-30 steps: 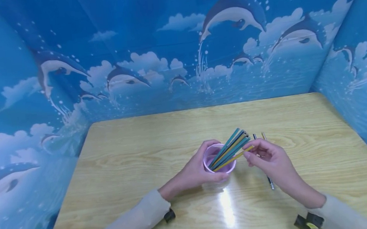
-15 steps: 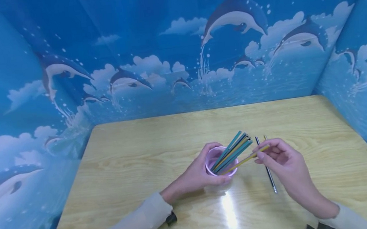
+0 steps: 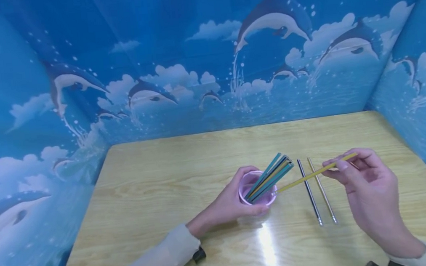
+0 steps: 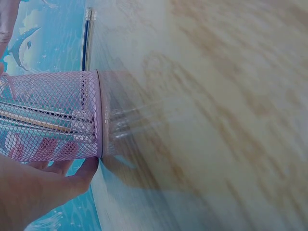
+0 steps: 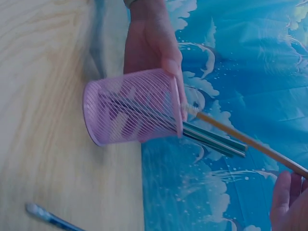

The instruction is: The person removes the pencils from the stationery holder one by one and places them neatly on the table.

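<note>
My left hand (image 3: pixel 237 194) grips a pink mesh pencil cup (image 5: pixel 132 108), fingers and thumb curved round its side. Inside the cup a bundle of pencils (image 3: pixel 271 176), mostly green with dark and yellow ones, leans to the right. Between thumb and fingers my right hand (image 3: pixel 372 191) pinches a yellow pencil (image 3: pixel 308 177) near one end. The other end of that pencil, with a silver tip, is at the cup's rim, as the right wrist view also shows. Its length crosses above two pencils on the table.
A dark pencil (image 3: pixel 310 194) and a gold-toned pencil (image 3: pixel 322 191) lie side by side on the wooden table (image 3: pixel 163 175), right of the cup. Blue dolphin-print sheets (image 3: pixel 191 59) stand along the back and both sides.
My right hand has moved right, drawing the yellow pencil out of the bundle to the cup's rim. The two pencils on the table now show fully. The left hand keeps its hold.
</note>
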A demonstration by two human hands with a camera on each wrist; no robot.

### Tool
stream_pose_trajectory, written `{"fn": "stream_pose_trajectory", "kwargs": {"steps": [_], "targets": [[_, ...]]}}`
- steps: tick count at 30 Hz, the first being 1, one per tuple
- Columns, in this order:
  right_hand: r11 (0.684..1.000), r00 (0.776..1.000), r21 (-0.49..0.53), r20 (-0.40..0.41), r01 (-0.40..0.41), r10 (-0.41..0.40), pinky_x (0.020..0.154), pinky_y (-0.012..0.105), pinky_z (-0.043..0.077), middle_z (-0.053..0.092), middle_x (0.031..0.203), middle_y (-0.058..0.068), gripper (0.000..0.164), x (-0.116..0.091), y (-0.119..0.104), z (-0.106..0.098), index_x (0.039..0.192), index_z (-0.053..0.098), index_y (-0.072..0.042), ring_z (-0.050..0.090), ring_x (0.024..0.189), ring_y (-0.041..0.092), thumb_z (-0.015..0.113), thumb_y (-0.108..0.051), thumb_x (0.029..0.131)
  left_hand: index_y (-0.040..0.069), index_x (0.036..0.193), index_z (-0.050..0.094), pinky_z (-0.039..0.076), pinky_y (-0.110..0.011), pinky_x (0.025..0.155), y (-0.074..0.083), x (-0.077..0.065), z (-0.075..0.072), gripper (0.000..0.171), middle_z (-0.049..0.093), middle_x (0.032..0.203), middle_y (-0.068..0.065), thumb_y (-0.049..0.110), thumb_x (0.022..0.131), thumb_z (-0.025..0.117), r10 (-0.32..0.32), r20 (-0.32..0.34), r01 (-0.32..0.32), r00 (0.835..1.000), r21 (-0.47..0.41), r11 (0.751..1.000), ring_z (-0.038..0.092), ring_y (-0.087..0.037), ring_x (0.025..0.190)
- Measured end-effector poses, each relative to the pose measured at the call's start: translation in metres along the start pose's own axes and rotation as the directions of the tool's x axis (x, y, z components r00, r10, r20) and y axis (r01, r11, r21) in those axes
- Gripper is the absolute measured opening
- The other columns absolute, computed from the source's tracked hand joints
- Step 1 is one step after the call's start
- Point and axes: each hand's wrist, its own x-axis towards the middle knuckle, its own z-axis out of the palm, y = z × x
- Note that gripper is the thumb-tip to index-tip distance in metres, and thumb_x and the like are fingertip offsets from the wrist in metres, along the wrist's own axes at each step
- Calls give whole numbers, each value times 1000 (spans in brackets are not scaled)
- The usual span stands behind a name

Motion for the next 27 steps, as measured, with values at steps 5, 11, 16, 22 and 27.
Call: {"fn": "stream_pose_trajectory", "kwargs": {"steps": [5, 11, 16, 22, 27], "targets": [[999, 1000, 39, -21, 22, -22, 81, 45, 67, 68, 101, 31, 21, 8, -11, -6, 113, 54, 25, 75, 92, 40, 39, 32, 101, 38, 155, 44, 55, -34, 108, 1, -2, -1, 95, 60, 149, 1, 4, 83, 95, 5, -5, -5, 1000, 11, 1000, 57, -19, 139], [972, 1000, -233, -20, -9, 4, 78, 36, 67, 69, 109, 23, 21, 17, -20, -19, 120, 58, 24, 75, 95, 28, 48, 27, 102, 39, 155, 43, 53, -33, 110, 1, 0, 0, 95, 60, 150, 3, 6, 84, 96, -8, -6, 8, 1000, 22, 1000, 56, -18, 140], [891, 990, -432, -70, -141, 122, 75, 28, 66, 75, 113, 12, 22, 27, -22, -38, 123, 69, 12, 75, 94, 17, 63, 18, 102, 39, 156, 43, 50, -34, 113, 1, 0, 0, 94, 60, 151, 6, 11, 84, 96, -9, -8, 10, 1000, 44, 999, 56, -16, 140], [753, 954, -590, -125, -293, 273, 74, 23, 64, 77, 112, -3, 17, 40, -21, -63, 117, 77, -7, 72, 91, 8, 72, 2, 104, 37, 156, 42, 47, -35, 116, 1, -1, -1, 93, 58, 153, 7, 13, 84, 96, 4, -3, -4, 1000, 48, 999, 55, -16, 141], [665, 919, -643, -178, -380, 352, 71, 22, 64, 78, 107, -10, 16, 48, -15, -83, 116, 79, -16, 71, 89, 4, 73, -5, 105, 37, 157, 42, 46, -36, 117, 2, -2, -1, 94, 58, 153, 9, 15, 84, 97, -2, -5, 2, 1000, 55, 999, 55, -15, 142]]}}
